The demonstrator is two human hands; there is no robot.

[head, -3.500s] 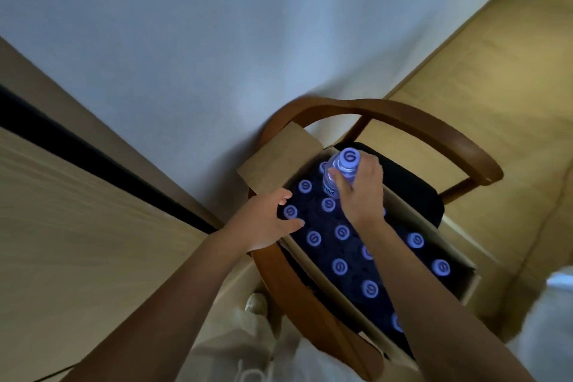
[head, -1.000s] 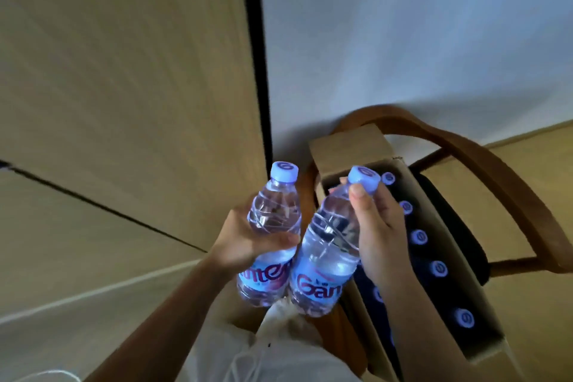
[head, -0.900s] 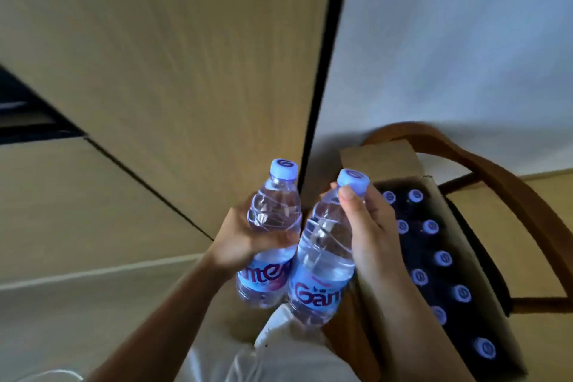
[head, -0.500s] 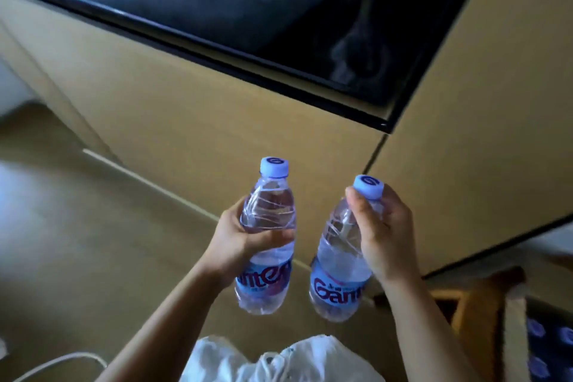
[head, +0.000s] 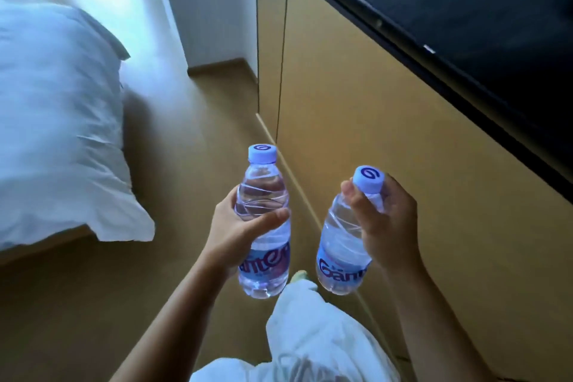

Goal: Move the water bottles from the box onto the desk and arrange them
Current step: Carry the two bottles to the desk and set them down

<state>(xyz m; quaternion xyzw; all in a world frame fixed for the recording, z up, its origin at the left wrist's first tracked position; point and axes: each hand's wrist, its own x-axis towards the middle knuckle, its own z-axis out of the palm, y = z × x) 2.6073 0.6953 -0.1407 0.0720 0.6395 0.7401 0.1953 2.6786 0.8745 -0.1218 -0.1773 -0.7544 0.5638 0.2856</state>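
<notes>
I carry two clear water bottles with pale blue caps and blue labels, both off the ground in front of me. My left hand (head: 231, 234) grips the left bottle (head: 263, 192) round its middle, upright. My right hand (head: 386, 220) holds the right bottle (head: 339, 245) by its neck and shoulder, just under the cap, tilted a little to the left. The bottles are a short gap apart. The box and the desk top are out of view.
A wooden panelled wall (head: 372, 139) runs along the right, with a dark screen (head: 483, 18) mounted on it. A bed with white bedding (head: 55, 121) fills the left. Wooden floor (head: 192, 146) stretches between them towards a white wall corner (head: 204, 6).
The view has swung left, away from the chair and box, which have dropped out of sight; the bed has come into view. The two bottles have moved slightly further apart in my hands.
</notes>
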